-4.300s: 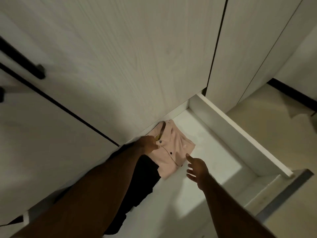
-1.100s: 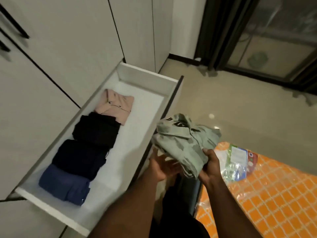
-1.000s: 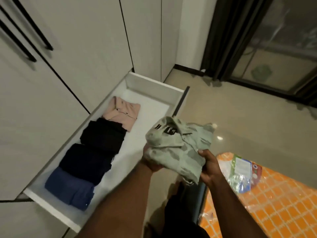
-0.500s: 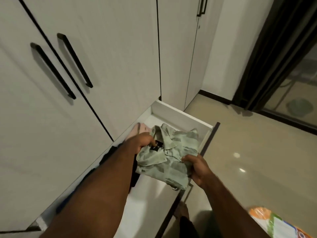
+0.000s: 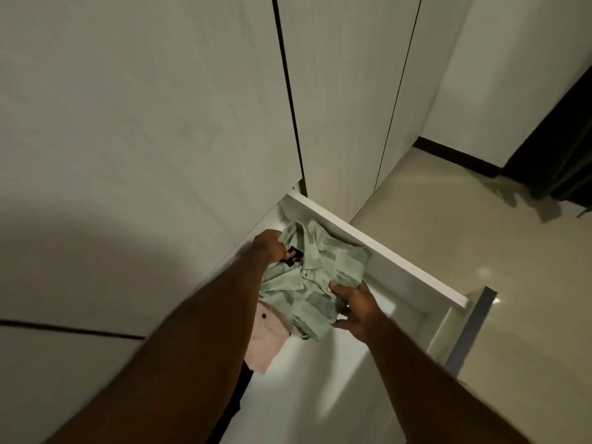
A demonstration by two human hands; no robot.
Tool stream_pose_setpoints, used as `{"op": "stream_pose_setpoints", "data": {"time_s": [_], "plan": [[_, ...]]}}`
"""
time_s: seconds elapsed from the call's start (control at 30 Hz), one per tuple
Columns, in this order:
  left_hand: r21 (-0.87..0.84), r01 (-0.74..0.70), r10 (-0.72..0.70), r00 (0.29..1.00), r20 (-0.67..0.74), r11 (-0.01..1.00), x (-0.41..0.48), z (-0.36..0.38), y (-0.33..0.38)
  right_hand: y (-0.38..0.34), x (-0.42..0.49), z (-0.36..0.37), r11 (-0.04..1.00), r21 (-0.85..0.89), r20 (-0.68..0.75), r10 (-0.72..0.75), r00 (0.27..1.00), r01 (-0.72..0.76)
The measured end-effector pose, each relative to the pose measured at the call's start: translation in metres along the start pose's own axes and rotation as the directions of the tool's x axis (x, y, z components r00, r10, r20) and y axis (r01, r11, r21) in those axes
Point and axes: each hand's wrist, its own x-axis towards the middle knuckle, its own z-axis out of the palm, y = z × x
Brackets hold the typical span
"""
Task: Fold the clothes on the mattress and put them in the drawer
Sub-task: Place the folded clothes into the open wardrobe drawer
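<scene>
Currently, the left hand (image 5: 268, 248) pinches the collar and the right hand (image 5: 355, 307) grips the near edge of the folded green shirt (image 5: 315, 277), which sits at the far end of the open drawer (image 5: 378, 248), partly overlapping the pink shirt (image 5: 266, 339).

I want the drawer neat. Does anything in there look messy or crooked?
A bit. The green shirt sits askew in the drawer and overlaps the pink shirt. The left hand and right hand hold it. Nothing torn or spilled.
</scene>
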Motion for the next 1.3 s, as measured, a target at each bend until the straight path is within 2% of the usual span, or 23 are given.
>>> {"op": "stream_pose_setpoints", "data": {"time_s": [0.13, 0.2, 0.37, 0.5, 0.63, 0.7, 0.73, 0.77, 0.8, 0.83, 0.87, 0.93, 1.0, 1.13, 1.3], "plan": [[-0.133, 0.092, -0.094, 0.996, -0.008, 0.987, 0.068, 0.016, -0.015, 0.000, 0.065, 0.014, 0.999, 0.041, 0.061, 0.011, 0.998, -0.013], [-0.140, 0.127, -0.132, 0.991, -0.024, 0.982, 0.093, 0.021, -0.026, 0.002, 0.095, 0.021, 0.998, 0.044, 0.078, 0.040, 0.996, -0.043], [-0.034, 0.145, -0.148, 0.982, -0.118, 0.989, 0.125, 0.031, -0.044, 0.012, 0.151, 0.028, 0.999, -0.020, 0.049, 0.038, 0.998, -0.037], [-0.013, 0.103, -0.103, 0.982, -0.157, 0.995, 0.132, 0.040, -0.045, 0.006, 0.157, 0.032, 0.996, -0.065, -0.003, 0.055, 0.998, -0.055], [0.104, 0.093, -0.069, 0.973, -0.218, 0.990, 0.124, 0.040, -0.034, 0.007, 0.160, 0.032, 0.993, -0.080, -0.069, 0.081, 0.994, -0.086], [0.142, 0.069, -0.038, 0.977, -0.210, 0.987, 0.116, 0.038, -0.026, 0.007, 0.154, 0.034, 0.979, -0.199, -0.134, 0.027, 0.991, -0.053], [0.159, 0.070, -0.033, 0.974, -0.225, 0.985, 0.112, 0.037, -0.024, 0.004, 0.150, 0.034, 0.934, -0.356, -0.172, -0.040, 0.984, -0.024], [0.164, 0.087, -0.041, 0.963, -0.268, 0.983, 0.103, 0.035, -0.022, 0.004, 0.146, 0.032, 0.833, -0.554, -0.198, -0.115, 0.973, -0.015], [0.158, 0.109, -0.056, 0.950, -0.306, 0.981, 0.094, 0.034, -0.024, 0.002, 0.140, 0.030, 0.683, -0.730, -0.205, -0.172, 0.963, -0.033], [0.121, 0.116, -0.068, 0.937, -0.343, 0.986, 0.085, 0.035, -0.028, 0.002, 0.135, 0.027, 0.553, -0.831, -0.193, -0.175, 0.965, -0.066], [0.085, 0.093, -0.055, 0.926, -0.374, 0.992, 0.079, 0.038, -0.035, 0.001, 0.131, 0.023, 0.470, -0.879, -0.168, -0.143, 0.975, -0.082], [0.090, 0.031, 0.009, 0.909, -0.417, 0.995, 0.057, 0.044, -0.046, 0.001, 0.125, 0.013, 0.428, -0.899, -0.125, -0.042, 0.991, -0.095], [0.136, 0.008, 0.053, 0.897, -0.438, 0.991, 0.039, 0.052, -0.059, 0.003, 0.116, 0.003, 0.468, -0.880, -0.089, 0.007, 0.996, -0.081], [0.143, -0.003, 0.061, 0.911, -0.408, 0.990, -0.013, 0.060, -0.080, 0.002, 0.070, 0.001, 0.701, -0.713, 0.000, 0.051, 0.999, -0.036], [0.022, -0.008, 0.014, 0.962, -0.274, 1.000, -0.083, 0.064, -0.102, 0.010, 0.002, 0.012, 0.755, -0.656, 0.109, 0.068, 0.992, 0.021]]}}
